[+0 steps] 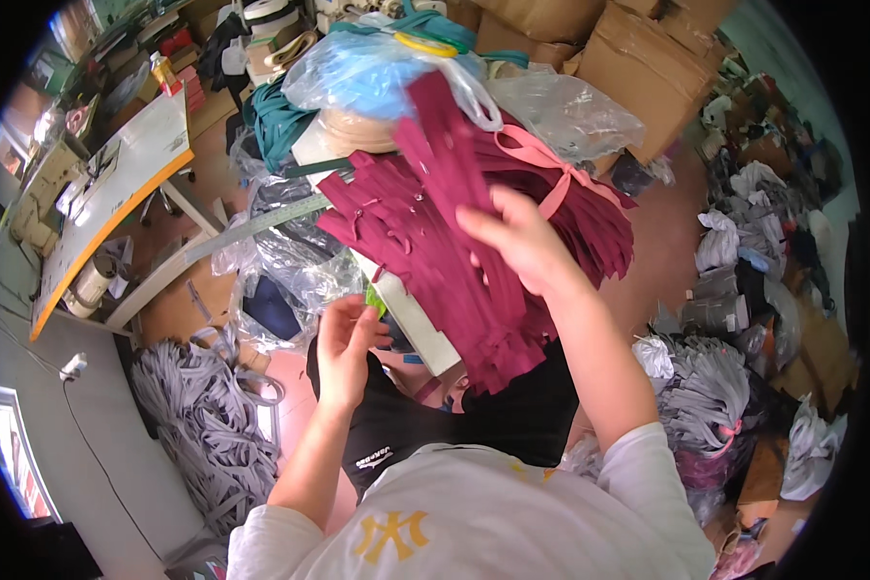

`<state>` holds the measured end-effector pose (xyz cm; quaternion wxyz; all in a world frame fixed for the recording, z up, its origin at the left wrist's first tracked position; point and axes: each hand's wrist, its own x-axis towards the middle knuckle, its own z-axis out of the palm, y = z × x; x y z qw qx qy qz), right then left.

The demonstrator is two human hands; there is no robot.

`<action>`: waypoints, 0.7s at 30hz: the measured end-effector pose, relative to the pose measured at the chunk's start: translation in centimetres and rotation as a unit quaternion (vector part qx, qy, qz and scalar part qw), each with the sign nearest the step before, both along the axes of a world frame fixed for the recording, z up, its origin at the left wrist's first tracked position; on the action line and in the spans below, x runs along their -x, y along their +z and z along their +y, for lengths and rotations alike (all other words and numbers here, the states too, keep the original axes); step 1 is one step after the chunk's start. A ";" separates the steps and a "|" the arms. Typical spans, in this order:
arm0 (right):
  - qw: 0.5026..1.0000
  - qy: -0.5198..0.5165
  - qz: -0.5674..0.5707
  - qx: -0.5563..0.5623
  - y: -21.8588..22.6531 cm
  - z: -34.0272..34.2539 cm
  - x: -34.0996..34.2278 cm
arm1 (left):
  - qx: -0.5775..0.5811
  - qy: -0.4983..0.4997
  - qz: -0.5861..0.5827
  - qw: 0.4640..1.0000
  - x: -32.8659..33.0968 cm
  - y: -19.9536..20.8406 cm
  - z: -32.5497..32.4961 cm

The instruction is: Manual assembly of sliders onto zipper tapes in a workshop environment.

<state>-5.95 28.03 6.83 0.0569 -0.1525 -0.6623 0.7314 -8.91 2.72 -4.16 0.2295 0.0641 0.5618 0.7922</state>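
Observation:
My right hand point(520, 242) is closed round a bunch of maroon zippers point(445, 145), thumb on top. The bunch stands up and away from me, its far end blurred. Beneath it, more maroon zippers point(387, 208) lie spread in a layer with small pulls showing, hanging toward my lap over a pale board point(418, 324). A thick maroon bundle tied with a pink strip point(551, 169) rests to the right. My left hand point(348, 340) hovers left of the board, fingers loosely curled and apart, with nothing visible in it. A bright green scrap point(375, 302) shows beside its fingertips.
Yellow-handled scissors point(425, 44) lie on a blue plastic bag point(367, 77) at the far side. A metal ruler point(261, 224) juts left. Cardboard boxes point(638, 72) stand far right. Grey tape heaps point(203, 425) cover the floor at left; a white worktable point(130, 169) stands beyond.

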 end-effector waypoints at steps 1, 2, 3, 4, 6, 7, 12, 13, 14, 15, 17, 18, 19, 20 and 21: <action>0.997 0.000 -0.042 -0.062 -1.6 0.3 -0.8 | 0.008 -0.024 -0.045 0.999 0.0 -0.5 0.1; 0.968 0.006 -0.059 -0.246 -4.7 2.0 -1.6 | 0.036 -0.043 -0.066 0.996 0.0 -0.2 0.6; 0.948 0.008 -0.093 -0.304 -4.7 1.5 -1.7 | 0.042 -0.050 -0.070 0.995 0.3 -0.4 0.6; 0.924 0.010 -0.126 -0.361 -4.6 1.1 -1.8 | 0.049 -0.056 -0.074 0.994 0.5 -0.6 0.6; 0.911 0.011 -0.114 -0.395 -3.6 0.5 -1.5 | 0.036 -0.052 -0.078 0.995 1.5 0.1 1.2; 0.897 0.005 -0.101 -0.430 -3.3 0.2 -1.3 | 0.023 -0.052 -0.080 0.995 1.8 0.6 1.4; 0.979 -0.023 0.075 -0.190 -3.4 -1.0 -1.3 | 0.014 -0.039 -0.045 0.998 2.1 2.4 2.6; 0.982 0.012 0.061 -0.178 -3.7 -1.0 -1.5 | -0.003 -0.065 -0.061 0.996 1.8 2.5 2.8; 0.984 0.047 0.046 -0.166 -4.0 -1.1 -1.7 | -0.020 -0.091 -0.077 0.993 1.5 2.6 3.0; 0.988 0.050 0.028 -0.143 -4.2 -1.0 -2.2 | -0.020 -0.105 -0.089 0.990 1.2 2.6 3.2; 0.983 0.033 0.017 -0.179 -5.0 -0.8 -2.7 | 0.000 -0.112 -0.074 0.991 1.1 2.8 3.6; 0.977 0.021 0.006 -0.212 -5.3 -0.6 -2.8 | 0.022 -0.113 -0.061 0.991 1.1 2.9 3.8; 0.914 0.010 -0.108 -0.391 -3.1 -1.2 -2.8 | 0.029 -0.107 -0.058 0.992 1.4 2.4 3.7; 0.915 0.012 -0.107 -0.389 -2.7 -1.7 -2.4 | 0.030 -0.105 -0.059 0.992 1.6 2.2 3.5; 0.883 -0.012 -0.109 -0.457 -2.4 -2.1 -2.1 | 0.055 -0.087 -0.019 0.995 1.9 2.1 3.7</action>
